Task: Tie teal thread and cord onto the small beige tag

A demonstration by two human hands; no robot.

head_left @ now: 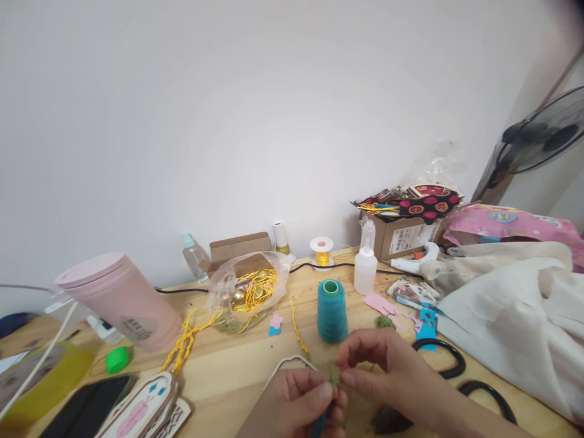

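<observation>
Near the bottom centre, my left hand (303, 398) is closed, its thumb pressed to the fingers on a small green piece (335, 372). My right hand (383, 371) pinches beside it, thumb and forefinger at the same green piece. Something blue shows under my left fingers, too hidden to name. Just behind the hands stands a teal thread spool (333, 311). A pale-edged tag (292, 360) with a yellow cord (298, 328) lies partly behind my left hand. Black-handled scissors (456, 362) lie beneath my right forearm.
Left: pink cup (123, 301), green cap (117, 359), phone (86, 407), stacked tags (141, 407). Behind: bag of yellow cords (249, 289), yellow wire spool (322, 252), white bottle (365, 272), green ball (385, 322). Right: cardboard box (396, 237), white cloth (511, 322), felt scraps (392, 310).
</observation>
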